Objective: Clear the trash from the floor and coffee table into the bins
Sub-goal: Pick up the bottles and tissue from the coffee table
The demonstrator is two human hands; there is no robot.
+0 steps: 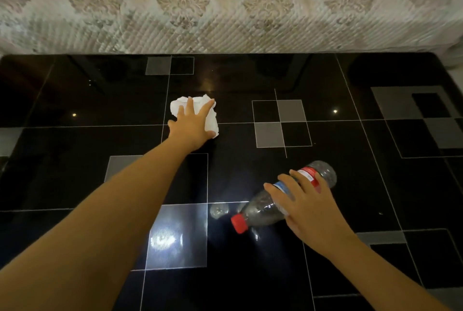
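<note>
Head view, one frame. Surface: glossy black coffee table [250,80] with grey squares and thin white lines; bright light reflections near the front centre. Patterned cream sofa cover [225,5] runs along the far edge of the table.

Left hand [193,128]: arm stretched forward, palm down, fingers spread wide over a crumpled white tissue [211,123]. Fingertips lie on the tissue's top; the tissue sticks out past the fingertips on the far side and beyond the thumb side of the hand. Hand is pressing on it or just touching; the fingers are not curled round it, so no grasp is shown.

Right hand [309,208]: palm down on a clear plastic bottle [270,208] lying on its side on the table. Fingers loosely spread and draped across the bottle's middle, over the label [309,174]. Cannot tell whether they close under it. The label shows red and white beyond the fingertips, with a blue part between the fingers. Red cap [239,223] points away from the thumb, toward the near left; the bottle's base extends past the fingertips to the far right.

Tissue and bottle are well apart, the tissue farther from the camera. Both rest on the table.
</note>
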